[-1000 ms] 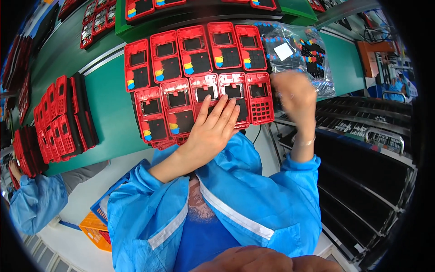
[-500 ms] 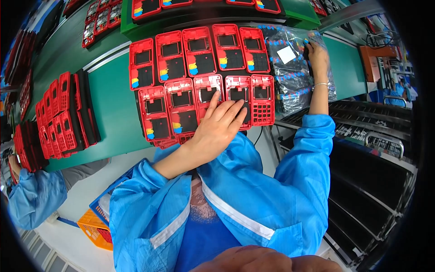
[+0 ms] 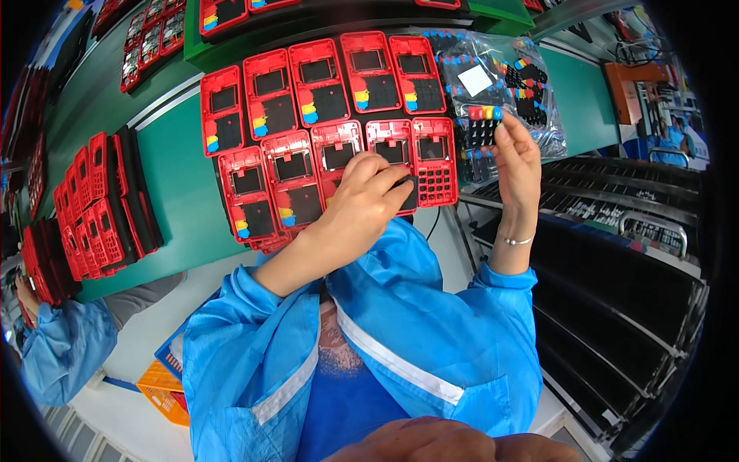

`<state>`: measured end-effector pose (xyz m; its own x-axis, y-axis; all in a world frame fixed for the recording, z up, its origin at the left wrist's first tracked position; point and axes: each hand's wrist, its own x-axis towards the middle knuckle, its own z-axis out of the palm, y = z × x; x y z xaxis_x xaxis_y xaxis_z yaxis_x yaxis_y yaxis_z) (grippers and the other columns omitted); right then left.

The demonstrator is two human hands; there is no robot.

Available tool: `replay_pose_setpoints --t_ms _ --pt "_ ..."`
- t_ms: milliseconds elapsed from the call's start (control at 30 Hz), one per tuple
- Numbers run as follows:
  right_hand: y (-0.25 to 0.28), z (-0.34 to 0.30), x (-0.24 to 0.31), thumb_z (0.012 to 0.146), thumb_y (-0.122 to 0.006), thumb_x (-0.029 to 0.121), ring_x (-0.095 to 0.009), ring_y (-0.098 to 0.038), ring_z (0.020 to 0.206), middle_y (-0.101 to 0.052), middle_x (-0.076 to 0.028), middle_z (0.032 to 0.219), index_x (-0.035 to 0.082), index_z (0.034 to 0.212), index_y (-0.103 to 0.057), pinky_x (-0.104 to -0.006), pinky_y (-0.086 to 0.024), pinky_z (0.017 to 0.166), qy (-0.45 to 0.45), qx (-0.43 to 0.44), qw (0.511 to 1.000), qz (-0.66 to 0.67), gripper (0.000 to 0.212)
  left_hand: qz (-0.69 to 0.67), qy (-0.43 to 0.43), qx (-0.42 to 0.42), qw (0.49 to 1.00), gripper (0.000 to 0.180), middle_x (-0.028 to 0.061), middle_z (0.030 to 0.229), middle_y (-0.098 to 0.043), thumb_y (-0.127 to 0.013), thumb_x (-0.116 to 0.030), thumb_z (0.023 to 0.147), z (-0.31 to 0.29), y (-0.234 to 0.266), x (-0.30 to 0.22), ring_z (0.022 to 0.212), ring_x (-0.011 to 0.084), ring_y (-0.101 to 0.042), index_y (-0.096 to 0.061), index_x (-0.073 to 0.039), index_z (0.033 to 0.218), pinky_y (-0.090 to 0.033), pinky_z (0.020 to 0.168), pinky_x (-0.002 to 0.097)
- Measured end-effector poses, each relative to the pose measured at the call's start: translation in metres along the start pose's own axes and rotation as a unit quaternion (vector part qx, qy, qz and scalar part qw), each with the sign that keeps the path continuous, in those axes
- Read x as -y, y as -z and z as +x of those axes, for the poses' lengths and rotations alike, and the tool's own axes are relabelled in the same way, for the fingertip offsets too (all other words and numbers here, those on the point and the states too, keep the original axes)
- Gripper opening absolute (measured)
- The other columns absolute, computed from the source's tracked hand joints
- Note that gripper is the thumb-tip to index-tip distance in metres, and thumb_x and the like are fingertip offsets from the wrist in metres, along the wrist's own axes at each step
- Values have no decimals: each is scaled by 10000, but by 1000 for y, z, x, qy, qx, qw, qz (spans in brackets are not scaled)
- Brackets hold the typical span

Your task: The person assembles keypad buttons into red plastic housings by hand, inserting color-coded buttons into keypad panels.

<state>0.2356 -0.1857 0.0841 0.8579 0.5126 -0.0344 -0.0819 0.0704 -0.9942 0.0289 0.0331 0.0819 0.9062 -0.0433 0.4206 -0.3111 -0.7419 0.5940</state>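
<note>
Two rows of red handset casings point(image 3: 314, 71) lie before me, most with a black keypad mat with coloured keys seated in the lower half. My left hand point(image 3: 362, 192) is bent over the lower row, its fingers closed round the edge of a black keypad point(image 3: 405, 182) at the fourth casing; much of that keypad is hidden. To the right, my right hand point(image 3: 517, 158) pinches another black keypad point(image 3: 483, 127) with red, yellow and blue keys at its top. It is held above a clear plastic bag point(image 3: 550, 138) of keypads. The lower-row end casing point(image 3: 436, 165) shows bare key holes.
Stacked red casings point(image 3: 96, 208) stand on the green table point(image 3: 181, 162) at left, near a co-worker's blue sleeve point(image 3: 69, 346). A green tray point(image 3: 196, 46) with more casings is at the back. Black racks point(image 3: 616, 308) stand right; an orange crate point(image 3: 163, 393) is below left.
My right hand has come off the bag toward me, now with a keypad in its fingers. My left hand's fingers have bent from outstretched to closed on the black keypad.
</note>
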Motion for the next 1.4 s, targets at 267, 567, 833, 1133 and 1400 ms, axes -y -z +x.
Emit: replay_pose_setpoints --t_ms 267,567,833,1133,1400 --pt "-43 -52 8 883 -764 -2 -254 -748 987 -777 -113 1050 -12 1079 -760 -338 -577 851 361 28 826 -433 196 109 -27 46 993 475 160 1401 -613 -747 -146 844 -21 -9 -13 1338 325 -553 -667 33 1276 -388 1180 553" --pt "-44 -73 -6 790 -720 37 -268 -721 1082 -754 -90 1114 44 1086 -782 -415 -592 918 443 134 697 -548 303 249 -72 47 965 492 166 1444 -596 -632 -111 860 -27 -16 -13 1403 310 -526 -655 41 1328 -358 1218 562" --pt "-41 -70 1 824 -691 74 -260 -713 1098 -752 -93 1146 33 1111 -773 -414 -571 949 456 157 664 -571 301 252 -37 41 966 524 194 1480 -570 -616 -121 865 -24 -21 -16 1422 320 -511 -626 56 1358 -349 1213 589" --pt "-48 -74 -3 798 -772 68 -236 -704 1019 -746 -76 1131 43 1080 -766 -415 -555 950 440 151 678 -569 283 299 -31 77 951 558 217 1511 -539 -585 -154 891 -23 -23 -17 1467 344 -464 -584 55 1409 -304 1224 620" --pt "-53 -78 -2 820 -809 109 -261 -687 1138 -727 -100 1231 18 1140 -755 -444 -544 1007 401 106 704 -576 337 336 -38 81 938 572 197 1543 -519 -557 -239 923 -22 -24 -15 1463 352 -460 -582 18 1434 -281 1227 643"
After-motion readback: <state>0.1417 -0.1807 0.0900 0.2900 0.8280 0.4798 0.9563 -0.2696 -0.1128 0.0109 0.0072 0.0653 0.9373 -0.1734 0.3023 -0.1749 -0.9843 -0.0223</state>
